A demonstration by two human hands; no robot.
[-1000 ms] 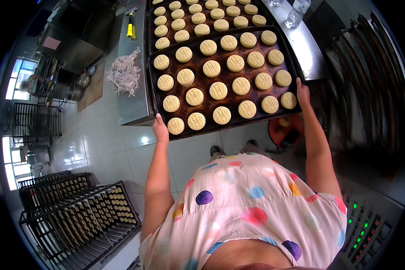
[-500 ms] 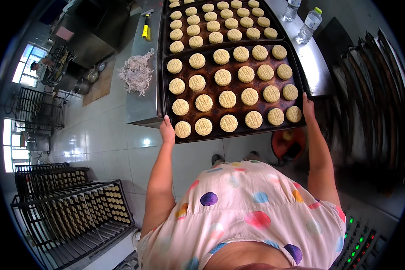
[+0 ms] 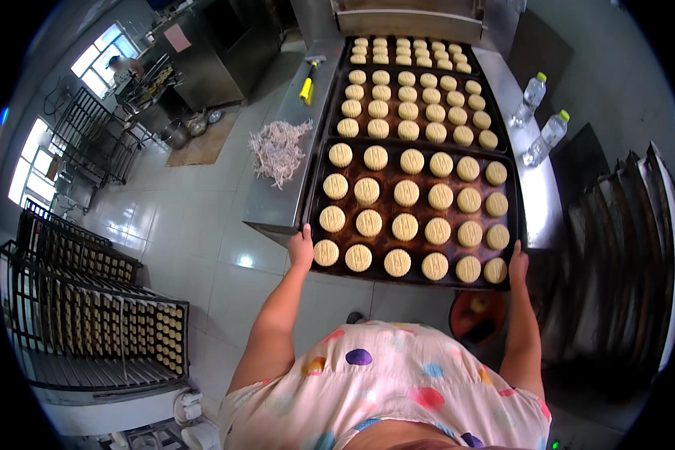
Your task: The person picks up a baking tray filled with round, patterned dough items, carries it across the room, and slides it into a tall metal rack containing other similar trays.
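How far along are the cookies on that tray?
Done: round pale cookies fill the near dark metal baking tray in rows, and a second full tray lies beyond it. In hand: left hand and right hand grip the near tray's front corners. Left: it overhangs the steel table.

Both arms reach forward, left hand (image 3: pixel 301 247) and right hand (image 3: pixel 517 262) with fingers curled closed.
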